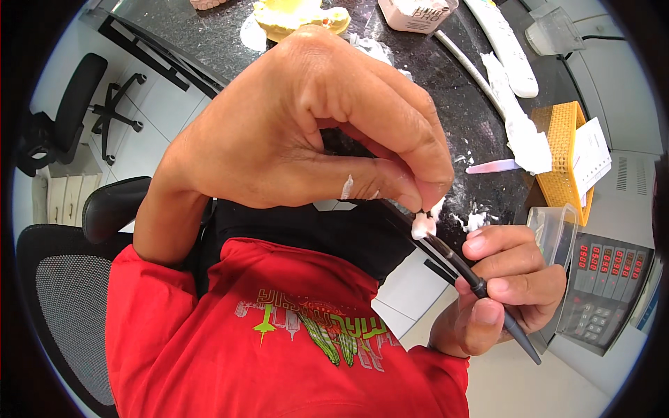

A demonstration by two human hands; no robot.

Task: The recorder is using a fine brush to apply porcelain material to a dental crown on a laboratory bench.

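"Hands first: gripping what?"

"Left hand [300,132] arched across the middle of the view, thumb and fingertips pinching a small tooth-shaped piece [422,226]. Right hand [516,279] at lower right, thumb and fingers closed around the handle of a slim dark brush [478,285]."

"And the piece: where exactly?"

"Just below the left fingertips, held in the air near the edge of a dark speckled countertop [481,132]. Brush tip at its lower side, probably touching; too small to be certain."

"How far along?"

"Midway through brushing, by the look of it. Already there: a recognisable tooth form, pinkish above, whiter below. Not yet set down. Amount left: impossible to tell, with brushed and unbrushed patches too fine to separate."

"Anything around?"

"Yellow dental model [286,24] at the top edge; crumbly white scraps [477,221] on the countertop, just beyond the piece; yellow basket [557,139] to the right, with paper inside."
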